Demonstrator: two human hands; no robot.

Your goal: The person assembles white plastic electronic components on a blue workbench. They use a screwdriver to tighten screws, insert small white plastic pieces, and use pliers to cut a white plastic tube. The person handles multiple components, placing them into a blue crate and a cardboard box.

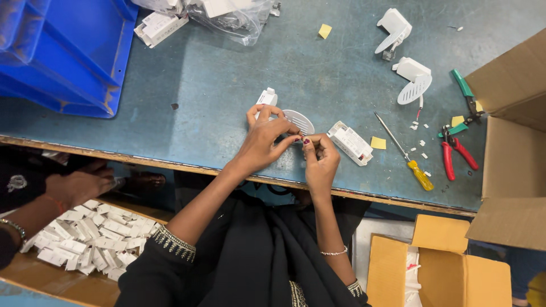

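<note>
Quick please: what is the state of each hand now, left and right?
Left hand: fingers closed on the white plastic part, holding it on the table.
Right hand: fingers pinched at the same part's edge.

Just right of the hands: a white rectangular module (pixel 351 142), yellow-handled screwdriver (pixel 405 154), red pliers (pixel 455 152). Blue bin (pixel 68 54) sits far up-left.

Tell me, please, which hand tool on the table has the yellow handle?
The screwdriver, right of the hands; both pliers have red or green grips.
</note>
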